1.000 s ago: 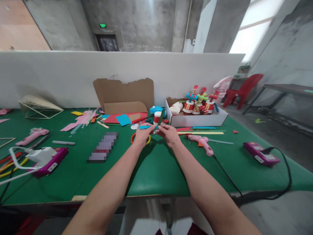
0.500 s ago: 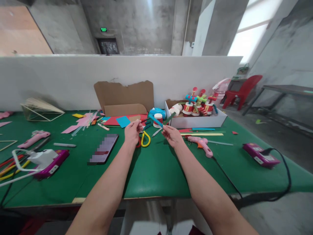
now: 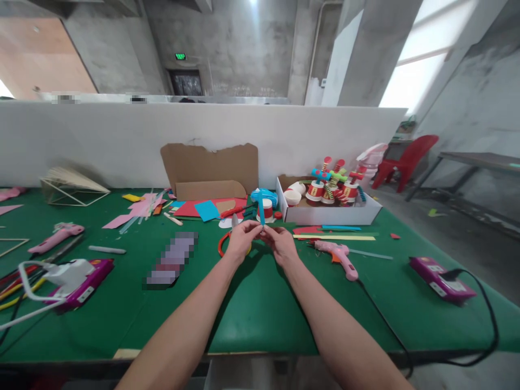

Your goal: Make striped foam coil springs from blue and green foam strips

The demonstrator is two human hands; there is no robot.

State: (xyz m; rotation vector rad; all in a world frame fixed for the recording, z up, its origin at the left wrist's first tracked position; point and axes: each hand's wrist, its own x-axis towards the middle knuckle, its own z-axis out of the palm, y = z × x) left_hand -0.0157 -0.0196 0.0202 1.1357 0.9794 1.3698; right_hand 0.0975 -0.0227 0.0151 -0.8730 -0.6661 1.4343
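Observation:
My left hand [image 3: 242, 239] and my right hand [image 3: 279, 242] meet above the green table [image 3: 260, 303], fingers pinched together. Between them they hold a blue paper strip [image 3: 261, 212] that stands upright; a green strip [image 3: 278, 226] lies across at my right fingertips. Under my left hand lie scissors with an orange and yellow handle [image 3: 221, 245]. A red-and-white cup [image 3: 267, 209] stands just behind the hands.
A white box [image 3: 333, 214] of paper-cup figures stands at the right back. A pink glue gun [image 3: 339, 257] lies right of my hands, another [image 3: 54, 238] at left. A blurred phone [image 3: 171, 259], purple devices [image 3: 442, 271], coloured paper scraps [image 3: 138, 208] and torn cardboard [image 3: 211, 170] lie around.
My hands were apart half a second ago, each with a strip; they have come together and the blue strip now stands upright. The camera tilted slightly.

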